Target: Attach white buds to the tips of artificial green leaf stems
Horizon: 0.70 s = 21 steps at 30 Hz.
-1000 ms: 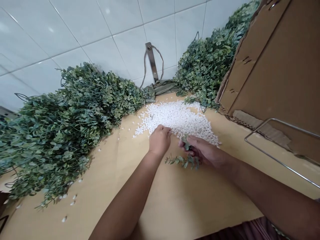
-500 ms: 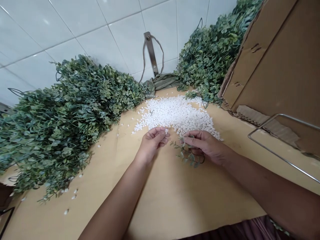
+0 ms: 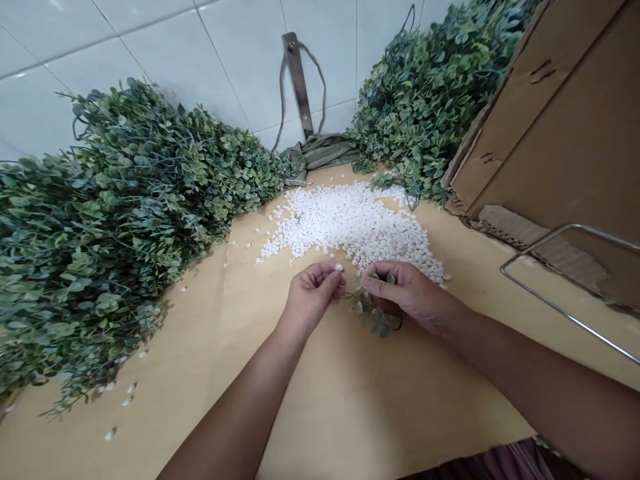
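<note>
My left hand (image 3: 316, 291) pinches a tiny white flower-shaped piece (image 3: 339, 267) between thumb and fingertips. Close by on the right, my right hand (image 3: 400, 288) is closed on a sprig of artificial greenery (image 3: 375, 317), whose small round leaves hang below the fingers. The tips of the two hands are a short distance apart. Just beyond them a spread pile of small white pieces (image 3: 345, 223) lies on the tan work surface (image 3: 320, 413). Whether the right fingers also hold a white piece is hidden.
Bushy artificial foliage (image 3: 135, 200) is heaped along the left, with another heap (image 3: 425, 100) at back right. A cardboard box (image 3: 560, 133) and a bent metal wire frame (image 3: 550, 303) stand on the right. A strap (image 3: 299, 83) leans on the tiled wall (image 3: 235, 60).
My left hand has shifted slightly right, toward the right hand, still pinching the white piece. The sprig has turned a little in my right hand. The camera view has tilted slightly.
</note>
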### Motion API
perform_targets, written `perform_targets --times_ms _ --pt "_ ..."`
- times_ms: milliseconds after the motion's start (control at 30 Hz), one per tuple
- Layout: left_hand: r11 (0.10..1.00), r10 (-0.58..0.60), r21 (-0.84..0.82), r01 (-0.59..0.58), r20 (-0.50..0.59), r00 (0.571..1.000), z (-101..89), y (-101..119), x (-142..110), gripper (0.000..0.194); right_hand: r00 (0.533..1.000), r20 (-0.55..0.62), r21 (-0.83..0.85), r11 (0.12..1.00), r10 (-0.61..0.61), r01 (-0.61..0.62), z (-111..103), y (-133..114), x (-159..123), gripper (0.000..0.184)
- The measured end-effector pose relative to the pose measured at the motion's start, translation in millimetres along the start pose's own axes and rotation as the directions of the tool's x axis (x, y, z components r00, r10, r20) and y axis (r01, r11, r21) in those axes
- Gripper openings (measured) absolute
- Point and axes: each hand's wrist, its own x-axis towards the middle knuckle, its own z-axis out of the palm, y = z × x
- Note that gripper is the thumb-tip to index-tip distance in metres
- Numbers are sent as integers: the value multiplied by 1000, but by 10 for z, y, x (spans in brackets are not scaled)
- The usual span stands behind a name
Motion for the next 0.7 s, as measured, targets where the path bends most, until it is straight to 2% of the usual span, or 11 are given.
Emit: perform_targets --times_ms 200,367,533,633,700 --pt "996 37 86 -37 -2 999 18 -35 11 23 996 -55 -44 996 -75 73 0 21 -6 43" --pt "999 29 28 -28 -20 999 12 -9 -35 19 997 -27 -48 997 -67 66 11 58 -11 39" --pt "997 -35 -62 35 0 999 -60 -14 -26 25 993 -6 -106 987 -118 117 6 74 33 26" --pt "999 -43 -8 42 -32 999 -114 -3 -57 30 986 -43 -205 967 -161 149 27 88 49 14" --pt "997 -38 60 43 -87 995 -72 -4 -114 30 979 -60 -277 945 -196 172 68 112 35 12"
